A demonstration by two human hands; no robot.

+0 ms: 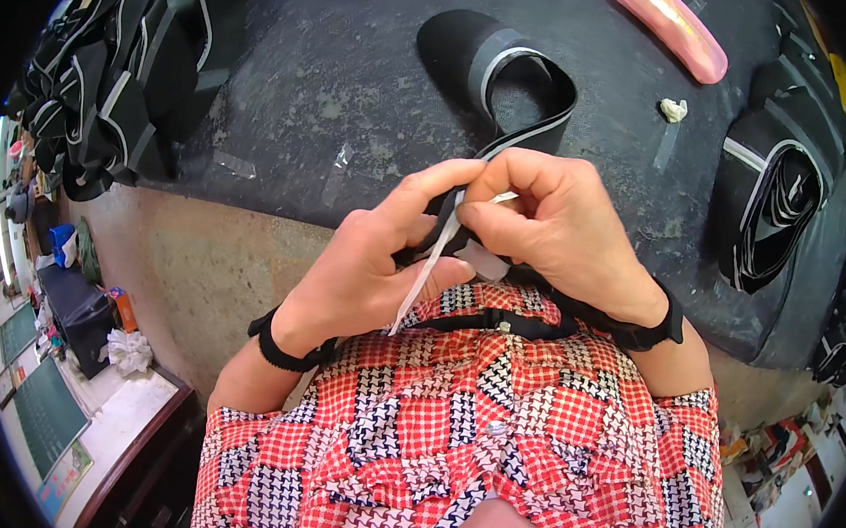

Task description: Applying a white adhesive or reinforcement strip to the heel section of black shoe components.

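Nearest, above the red, white and black patterned shirt (431, 431), the person's left hand (367, 255) curls round the near end of a long black band with a pale edge stripe (471, 71), forefinger against it. The right hand (572, 240) pinches the same end between thumb and fingers — whether it also grips the narrow, limp white strip (417, 288), which slants down over the left thumb, I cannot tell.

The band looks light, soft and springy, probably a little grippy and hardly fragile; its edges would suit a flat thumb-and-finger pinch, while the wide loop might sway or twist. Its near end is at the fingers and the rest lies on the scuffed dark tabletop (297, 108). Its long axis leads away from the body, curls through an open loop — and the rounded far part points away and leftward.

Farther out, a coiled black bundle with pale stripes (770, 205) sits right, a heap of similar black pieces (127, 77) left. Beyond the loop, to the right, lie a crumpled whitish lump (673, 110) and a glossy pink oblong case (670, 31).
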